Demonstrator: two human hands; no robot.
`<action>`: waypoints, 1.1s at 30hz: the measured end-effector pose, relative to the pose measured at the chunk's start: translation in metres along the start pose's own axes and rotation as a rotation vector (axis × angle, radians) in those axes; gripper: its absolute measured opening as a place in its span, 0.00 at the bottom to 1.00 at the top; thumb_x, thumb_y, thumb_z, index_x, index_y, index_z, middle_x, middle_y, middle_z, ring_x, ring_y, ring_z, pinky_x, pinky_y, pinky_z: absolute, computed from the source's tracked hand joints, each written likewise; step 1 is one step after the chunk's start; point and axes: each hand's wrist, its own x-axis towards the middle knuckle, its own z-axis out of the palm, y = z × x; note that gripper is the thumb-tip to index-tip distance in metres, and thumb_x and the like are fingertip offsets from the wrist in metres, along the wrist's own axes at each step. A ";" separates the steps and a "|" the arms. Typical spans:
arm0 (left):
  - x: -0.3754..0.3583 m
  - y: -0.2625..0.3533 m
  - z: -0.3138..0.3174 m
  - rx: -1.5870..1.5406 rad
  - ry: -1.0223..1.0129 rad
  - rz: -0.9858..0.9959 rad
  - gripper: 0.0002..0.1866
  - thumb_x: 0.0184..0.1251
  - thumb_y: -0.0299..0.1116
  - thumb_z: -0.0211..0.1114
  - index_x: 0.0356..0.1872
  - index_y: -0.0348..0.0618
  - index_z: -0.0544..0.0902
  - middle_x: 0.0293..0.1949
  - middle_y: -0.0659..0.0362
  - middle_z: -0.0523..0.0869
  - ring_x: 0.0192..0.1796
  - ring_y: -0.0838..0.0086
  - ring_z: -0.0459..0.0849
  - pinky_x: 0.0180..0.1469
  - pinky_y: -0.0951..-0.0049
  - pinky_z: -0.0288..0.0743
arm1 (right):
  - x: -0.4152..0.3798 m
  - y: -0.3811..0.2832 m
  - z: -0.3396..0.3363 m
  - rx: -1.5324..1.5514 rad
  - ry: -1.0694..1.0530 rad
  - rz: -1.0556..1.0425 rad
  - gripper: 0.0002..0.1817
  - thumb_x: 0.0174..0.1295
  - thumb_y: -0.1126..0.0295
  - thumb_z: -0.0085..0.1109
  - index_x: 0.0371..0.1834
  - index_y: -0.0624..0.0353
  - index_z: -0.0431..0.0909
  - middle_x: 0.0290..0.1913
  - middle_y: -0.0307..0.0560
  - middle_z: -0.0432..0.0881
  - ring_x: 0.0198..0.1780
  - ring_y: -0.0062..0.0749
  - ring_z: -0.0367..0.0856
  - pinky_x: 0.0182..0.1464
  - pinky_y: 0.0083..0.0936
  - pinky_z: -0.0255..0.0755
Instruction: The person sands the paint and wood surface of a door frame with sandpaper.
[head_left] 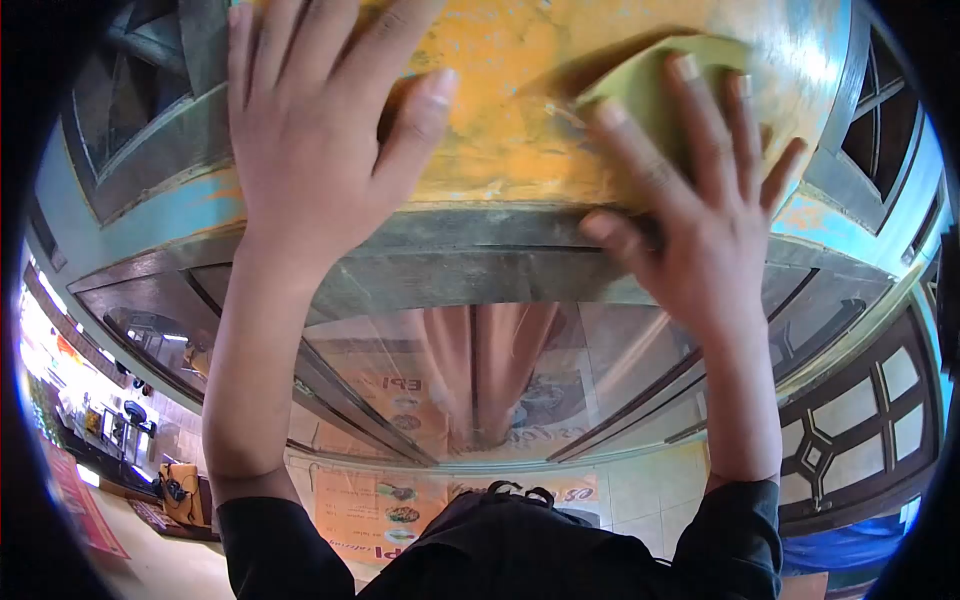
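Note:
My left hand (310,140) lies flat, fingers spread, against a patchy yellow-orange wall (500,110) with worn blue spots; it holds nothing. My right hand (705,210) presses a folded yellow-green sheet (640,90), which looks like sandpaper, flat to the same wall. The fingers are stretched over the sheet, and the thumb reaches down near the grey frame edge. Slight blur shows on the right hand. Part of the sheet is hidden under the fingers. Just below both hands runs a grey wooden beam (470,235).
Under the beam is a glass pane (620,350) with reflections and a pinkish curtain (530,350). Lattice vents (880,110) flank the wall. A dark panelled door (850,440) stands at right. An orange menu banner (350,500) and brown bag (180,490) appear below.

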 end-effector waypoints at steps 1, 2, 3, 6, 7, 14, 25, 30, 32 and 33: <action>0.000 0.001 -0.004 0.002 -0.035 -0.005 0.30 0.81 0.55 0.44 0.73 0.50 0.77 0.79 0.46 0.66 0.81 0.45 0.60 0.80 0.41 0.48 | 0.009 0.016 0.004 0.064 0.093 -0.010 0.38 0.62 0.28 0.55 0.74 0.28 0.75 0.82 0.47 0.61 0.83 0.60 0.53 0.79 0.69 0.35; 0.001 0.003 -0.008 0.004 -0.070 -0.011 0.31 0.81 0.55 0.44 0.73 0.51 0.76 0.79 0.45 0.65 0.81 0.44 0.59 0.79 0.40 0.47 | 0.011 0.019 0.003 0.019 0.103 0.016 0.39 0.62 0.27 0.53 0.75 0.29 0.75 0.83 0.48 0.60 0.83 0.61 0.52 0.79 0.68 0.37; 0.001 0.004 -0.012 0.006 -0.105 -0.016 0.31 0.80 0.56 0.45 0.74 0.52 0.75 0.80 0.45 0.64 0.81 0.43 0.58 0.79 0.38 0.46 | 0.015 0.019 0.000 -0.028 0.115 0.040 0.40 0.63 0.25 0.51 0.75 0.30 0.74 0.83 0.48 0.60 0.83 0.62 0.51 0.79 0.67 0.38; 0.009 0.005 -0.021 -0.037 -0.203 -0.040 0.31 0.79 0.56 0.47 0.75 0.52 0.74 0.80 0.45 0.62 0.82 0.43 0.56 0.79 0.37 0.44 | 0.004 -0.012 0.003 0.013 0.012 -0.001 0.43 0.60 0.20 0.44 0.75 0.25 0.73 0.84 0.48 0.57 0.84 0.62 0.48 0.79 0.70 0.29; 0.016 0.005 -0.031 -0.042 -0.273 -0.045 0.32 0.78 0.56 0.47 0.75 0.52 0.74 0.81 0.45 0.61 0.82 0.43 0.56 0.80 0.37 0.44 | 0.001 -0.012 0.002 0.025 -0.006 -0.021 0.43 0.60 0.19 0.42 0.75 0.23 0.74 0.84 0.46 0.58 0.84 0.61 0.48 0.78 0.71 0.23; 0.046 -0.017 -0.013 -0.083 -0.130 -0.062 0.34 0.76 0.57 0.50 0.75 0.48 0.73 0.81 0.46 0.60 0.82 0.43 0.55 0.79 0.36 0.43 | 0.057 0.018 -0.009 -0.010 0.191 0.042 0.40 0.61 0.23 0.48 0.74 0.25 0.75 0.82 0.44 0.61 0.82 0.59 0.53 0.77 0.73 0.30; 0.045 -0.017 -0.022 -0.098 -0.233 -0.099 0.32 0.80 0.54 0.45 0.75 0.46 0.72 0.80 0.45 0.61 0.82 0.43 0.55 0.79 0.37 0.45 | 0.082 -0.005 -0.018 0.067 0.235 0.015 0.38 0.61 0.29 0.57 0.74 0.26 0.76 0.81 0.43 0.64 0.81 0.55 0.57 0.79 0.68 0.31; 0.042 -0.018 -0.019 -0.058 -0.212 -0.095 0.31 0.80 0.53 0.46 0.74 0.45 0.72 0.80 0.45 0.61 0.82 0.44 0.56 0.79 0.37 0.45 | 0.067 0.024 0.030 -0.207 0.472 -0.236 0.37 0.61 0.29 0.56 0.73 0.26 0.76 0.79 0.41 0.65 0.81 0.53 0.57 0.78 0.69 0.34; 0.044 -0.018 -0.020 -0.060 -0.241 -0.090 0.31 0.80 0.53 0.46 0.74 0.45 0.72 0.80 0.45 0.61 0.82 0.44 0.56 0.79 0.37 0.45 | 0.073 0.002 0.006 -0.087 0.344 -0.138 0.37 0.61 0.29 0.56 0.72 0.26 0.77 0.79 0.41 0.65 0.81 0.52 0.57 0.78 0.69 0.34; 0.044 -0.016 -0.019 -0.042 -0.209 -0.086 0.31 0.80 0.53 0.46 0.74 0.45 0.72 0.80 0.45 0.61 0.82 0.44 0.56 0.79 0.37 0.45 | 0.079 -0.013 -0.014 -0.010 0.254 -0.063 0.37 0.61 0.29 0.56 0.72 0.26 0.77 0.80 0.41 0.65 0.81 0.52 0.57 0.78 0.69 0.33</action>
